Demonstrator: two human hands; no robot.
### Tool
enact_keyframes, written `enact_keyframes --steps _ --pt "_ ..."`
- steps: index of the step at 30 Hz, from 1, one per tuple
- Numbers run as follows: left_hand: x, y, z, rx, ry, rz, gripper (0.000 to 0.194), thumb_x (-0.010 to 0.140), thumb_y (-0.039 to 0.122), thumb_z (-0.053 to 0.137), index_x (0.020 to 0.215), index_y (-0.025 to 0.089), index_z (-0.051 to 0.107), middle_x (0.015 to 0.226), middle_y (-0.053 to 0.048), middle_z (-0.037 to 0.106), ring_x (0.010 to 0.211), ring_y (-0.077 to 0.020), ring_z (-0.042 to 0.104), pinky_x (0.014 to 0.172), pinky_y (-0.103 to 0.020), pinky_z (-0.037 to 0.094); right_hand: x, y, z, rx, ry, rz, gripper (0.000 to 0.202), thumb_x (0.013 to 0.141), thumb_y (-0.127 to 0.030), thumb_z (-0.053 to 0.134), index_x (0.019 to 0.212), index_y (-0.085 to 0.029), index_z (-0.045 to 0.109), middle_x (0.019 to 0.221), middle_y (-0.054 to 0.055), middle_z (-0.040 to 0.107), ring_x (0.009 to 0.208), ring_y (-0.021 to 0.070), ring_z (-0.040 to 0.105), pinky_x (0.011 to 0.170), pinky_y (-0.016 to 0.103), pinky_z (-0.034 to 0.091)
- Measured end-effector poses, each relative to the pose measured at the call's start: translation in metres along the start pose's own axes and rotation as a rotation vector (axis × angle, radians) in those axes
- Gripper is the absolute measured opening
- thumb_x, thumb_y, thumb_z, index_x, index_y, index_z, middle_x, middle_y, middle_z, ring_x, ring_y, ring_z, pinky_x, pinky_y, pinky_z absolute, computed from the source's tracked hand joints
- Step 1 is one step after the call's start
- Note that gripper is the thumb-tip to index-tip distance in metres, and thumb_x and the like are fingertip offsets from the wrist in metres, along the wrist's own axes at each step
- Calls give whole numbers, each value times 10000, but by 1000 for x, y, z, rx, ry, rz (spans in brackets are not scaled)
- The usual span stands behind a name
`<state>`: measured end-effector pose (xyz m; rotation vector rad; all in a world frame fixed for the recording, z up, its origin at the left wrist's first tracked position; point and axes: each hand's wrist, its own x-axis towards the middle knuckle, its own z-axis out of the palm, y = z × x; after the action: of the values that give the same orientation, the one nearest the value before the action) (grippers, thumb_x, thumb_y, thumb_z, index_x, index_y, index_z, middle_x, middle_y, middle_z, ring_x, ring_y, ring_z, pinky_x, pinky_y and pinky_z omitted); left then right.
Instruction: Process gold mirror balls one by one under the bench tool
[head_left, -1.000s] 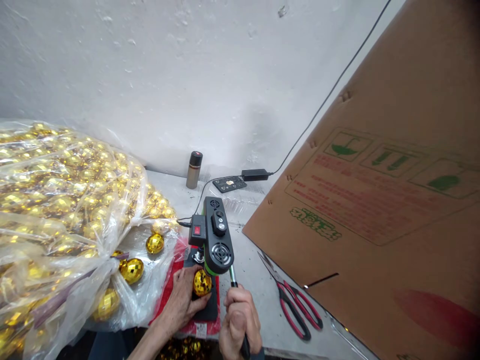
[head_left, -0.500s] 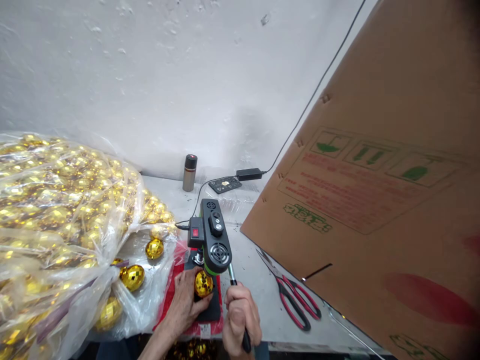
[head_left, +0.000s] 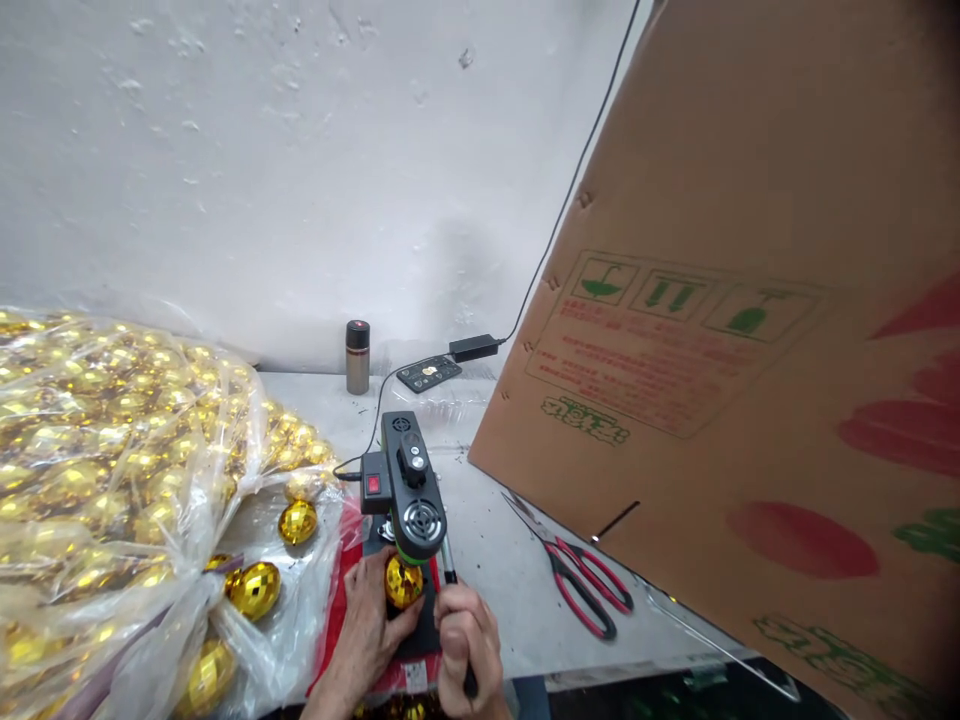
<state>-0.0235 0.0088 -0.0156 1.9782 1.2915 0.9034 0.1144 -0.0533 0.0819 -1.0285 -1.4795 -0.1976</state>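
A small black machine (head_left: 414,485) with a red switch and round vents stands at the table's front, its base over a red sheet (head_left: 339,600). Under its head sits a shiny gold mirrored ball (head_left: 403,581). My left hand (head_left: 369,618) holds this ball from the left, thumb on its near side and fingers on its far side. On the right, my right hand (head_left: 469,645) is wrapped round the black grip of the machine's metal lever (head_left: 449,562).
A clear bag of gold balls (head_left: 127,430) fills the left, with loose balls (head_left: 298,522) beside it. Scissors (head_left: 589,585) lie right of the machine, by a big cardboard box (head_left: 675,400). Behind are a bottle (head_left: 358,358), a phone-like black item (head_left: 429,373) and a power adapter (head_left: 474,348).
The view has shifted, so the machine, box and both hands appear further left and most of the table slightly lower. Both hands keep their holds on the ball and the lever.
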Motion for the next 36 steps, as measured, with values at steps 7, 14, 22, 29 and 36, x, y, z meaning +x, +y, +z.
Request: enact_keyframes --steps 7,14,22,29,36 --pt "1 6 -4 -14 -10 -30 399 825 455 742 1132 199 720 1026 -134 770 1020 -380 725 948 -564 572 2 1 4 -34 62 -89 383 1129 -225 319 787 -243 491 686 -33 582 569 123 579 589 270 530" --pt "-19 -3 -5 -12 36 26 579 818 417 808 1334 193 674 1266 -188 762 1163 -407 729 1012 -610 596 68 -40 -20 125 -10 169 322 1072 -89 433 800 -221 545 691 -18 548 560 111 534 489 246 400" --pt "-15 -21 -79 261 218 64 485 1028 504 557 1413 214 612 1388 -199 720 1267 -391 703 1070 -592 593 66 -41 -16 148 22 166 309 1074 -79 441 821 -220 549 713 -15 561 578 109 527 503 248 391" --pt "81 -3 -131 490 68 -459 449 997 483 505 1149 88 658 1076 -289 773 1105 -478 741 988 -611 559 58 -39 -18 153 12 146 329 1059 -57 441 785 -221 521 712 -11 557 626 121 555 548 248 430" --pt "55 -2 -116 -55 18 -404 622 898 593 561 1334 149 549 1220 -188 780 1134 -334 772 1010 -466 592 67 -44 -16 185 34 177 337 1069 -59 431 781 -220 503 707 -18 542 628 110 542 555 245 410"
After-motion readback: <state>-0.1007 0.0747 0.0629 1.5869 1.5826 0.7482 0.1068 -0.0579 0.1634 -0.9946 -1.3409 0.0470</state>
